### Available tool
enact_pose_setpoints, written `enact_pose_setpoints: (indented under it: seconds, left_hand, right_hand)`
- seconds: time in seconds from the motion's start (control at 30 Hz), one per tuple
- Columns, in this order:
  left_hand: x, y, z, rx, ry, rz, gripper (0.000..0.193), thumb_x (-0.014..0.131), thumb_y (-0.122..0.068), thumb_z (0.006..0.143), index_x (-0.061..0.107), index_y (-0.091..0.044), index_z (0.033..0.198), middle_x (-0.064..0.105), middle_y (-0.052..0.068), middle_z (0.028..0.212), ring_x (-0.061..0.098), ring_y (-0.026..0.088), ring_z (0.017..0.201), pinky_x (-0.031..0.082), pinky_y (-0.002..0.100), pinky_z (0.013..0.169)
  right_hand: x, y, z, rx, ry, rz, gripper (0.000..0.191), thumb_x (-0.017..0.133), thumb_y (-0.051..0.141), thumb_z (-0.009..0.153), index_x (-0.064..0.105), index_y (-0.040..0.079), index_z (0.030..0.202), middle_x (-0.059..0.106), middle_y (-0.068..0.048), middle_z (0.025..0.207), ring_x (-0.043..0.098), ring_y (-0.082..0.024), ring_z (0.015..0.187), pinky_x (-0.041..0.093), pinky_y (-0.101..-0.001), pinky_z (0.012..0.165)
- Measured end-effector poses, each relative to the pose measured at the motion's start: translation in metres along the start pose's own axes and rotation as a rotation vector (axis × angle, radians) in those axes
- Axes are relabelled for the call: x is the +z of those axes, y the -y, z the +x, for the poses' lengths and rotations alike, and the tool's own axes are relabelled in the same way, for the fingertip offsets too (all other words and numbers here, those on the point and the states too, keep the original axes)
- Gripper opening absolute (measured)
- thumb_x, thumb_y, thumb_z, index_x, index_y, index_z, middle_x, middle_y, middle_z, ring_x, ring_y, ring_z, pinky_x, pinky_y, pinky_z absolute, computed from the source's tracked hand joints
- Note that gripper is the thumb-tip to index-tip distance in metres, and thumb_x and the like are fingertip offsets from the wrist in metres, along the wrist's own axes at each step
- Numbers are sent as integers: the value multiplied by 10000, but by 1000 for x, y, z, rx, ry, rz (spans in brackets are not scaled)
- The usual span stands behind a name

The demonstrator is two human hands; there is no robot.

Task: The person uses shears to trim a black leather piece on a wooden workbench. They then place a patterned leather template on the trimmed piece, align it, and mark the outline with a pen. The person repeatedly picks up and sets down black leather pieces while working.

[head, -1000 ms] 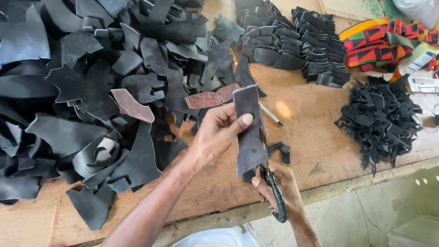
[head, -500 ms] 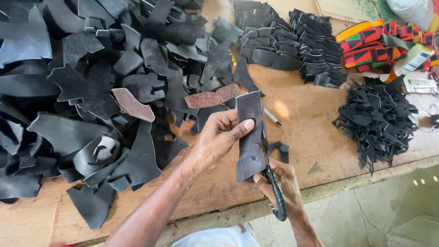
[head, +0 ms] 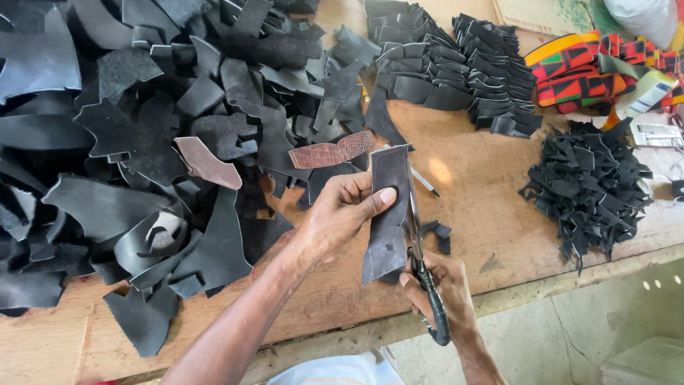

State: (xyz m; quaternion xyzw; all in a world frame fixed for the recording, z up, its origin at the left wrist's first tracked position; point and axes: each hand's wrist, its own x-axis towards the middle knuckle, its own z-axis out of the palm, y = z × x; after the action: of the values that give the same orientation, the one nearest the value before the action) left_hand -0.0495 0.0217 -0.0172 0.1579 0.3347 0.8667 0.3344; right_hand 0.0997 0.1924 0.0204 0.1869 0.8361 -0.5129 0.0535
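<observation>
Where the wooden worktop (head: 491, 214) fills the view, its left half lies under the largest mass, a heap of black leather offcuts (head: 142, 142) of uneven shape, curled and overlapping. Next in size, at the far edge, stand rows of stacked cut black pieces (head: 456, 71), and to their right a bundle of striped fabric straps (head: 577, 78) in red, orange, green and black. Near the right edge sits a loose mound of small black trimmings (head: 588, 185), well apart from the big heap. Toward the middle, the left hand (head: 342, 217) is closed on a long dark leather strip (head: 388, 214), thumb pressed flat on its face and fingers behind it, holding it upright above the worktop's near edge. Just below and to the right, the right hand (head: 445, 296) is wrapped around the black handles of a pair of scissors (head: 420, 242), whose blades run up along the strip's right edge, touching it. Smaller things follow: a brown textured leather piece (head: 331, 152) lying on the heap just beyond the strip, a pinkish-brown offcut (head: 206, 162) further left, a few tiny black scraps (head: 438, 234) beside the blades, and a slim pen (head: 425, 182) on bare wood behind the strip
</observation>
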Motion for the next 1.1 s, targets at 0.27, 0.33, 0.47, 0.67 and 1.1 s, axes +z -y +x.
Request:
enact_pose_setpoints:
  seconds: [0.27,0.33,0.47,0.67,1.1]
  left_hand:
    - [2,-10,0,61,-28,77,313,635,-159,1016,659,12,1277,734,-23,1076,650,20,947,564,218,877]
    - [4,-14,2,84,-58,110,336,624,-171,1018,642,5,1304,727,-29,1080,647,17,947,565,221,868]
    - [7,-20,2,65,-92,215,338,613,-180,1033,657,8,1311,718,-24,1028,622,19,881,550,230,788]
    - [11,-16,-4,19,-54,186,309,600,-178,1039,668,12,1273,716,-32,1014,628,8,886,557,224,796]
    - [5,-5,-1,30,-37,166,272,611,-163,1053,693,32,1223,709,-29,993,605,10,860,528,226,764]
  right_hand:
    - [2,-1,0,123,5,-47,56,730,60,820,701,17,799,612,-6,546,574,-78,423,482,-259,370]
    - [4,2,1,166,21,-40,59,731,71,823,718,16,839,608,3,560,574,-81,440,483,-262,393]
    - [11,14,1,17,72,31,156,721,82,852,736,-7,980,568,44,655,501,-51,549,410,-241,500]
    - [14,34,12,-209,116,95,369,700,97,868,653,-7,1220,690,69,910,605,-11,808,500,-223,709]
    - [3,-24,13,-202,44,49,153,665,-40,863,542,34,810,446,75,692,416,-13,576,322,-228,469]
